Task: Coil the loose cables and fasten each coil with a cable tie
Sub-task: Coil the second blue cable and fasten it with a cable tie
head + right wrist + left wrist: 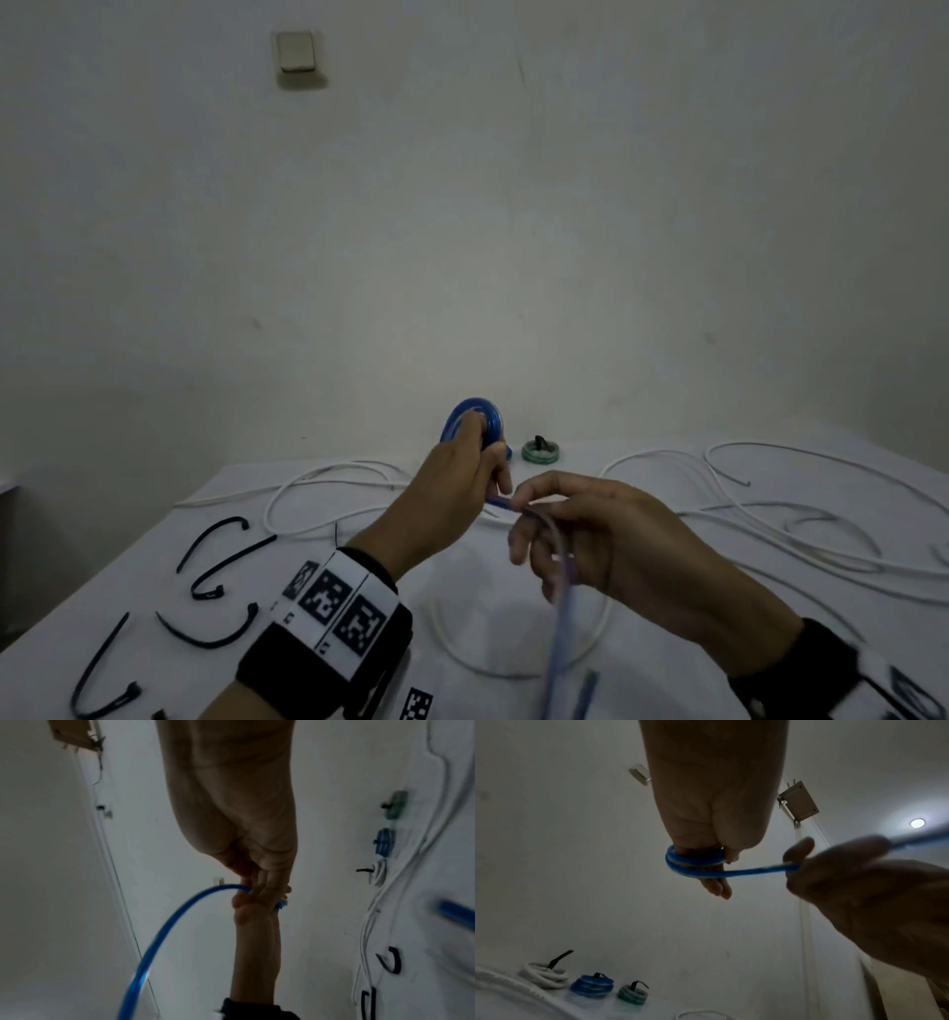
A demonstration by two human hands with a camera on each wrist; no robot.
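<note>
My left hand (480, 455) is raised above the table and grips a small coil of blue cable (475, 419). In the left wrist view the coil (693, 865) is wound round its fingers. From the coil the blue cable (757, 871) runs a short way to my right hand (536, 509), which pinches it. Its loose tail (560, 637) hangs down towards me and arcs away in the right wrist view (164, 925). Several black cable ties (215, 560) lie on the table's left side.
Loose white cables (770, 519) sprawl over the white table (154, 591), with one loop (513, 663) under my hands. Three tied coils stand by the wall: white (544, 975), blue (591, 986) and green (632, 993). The green one (540, 451) also shows in the head view.
</note>
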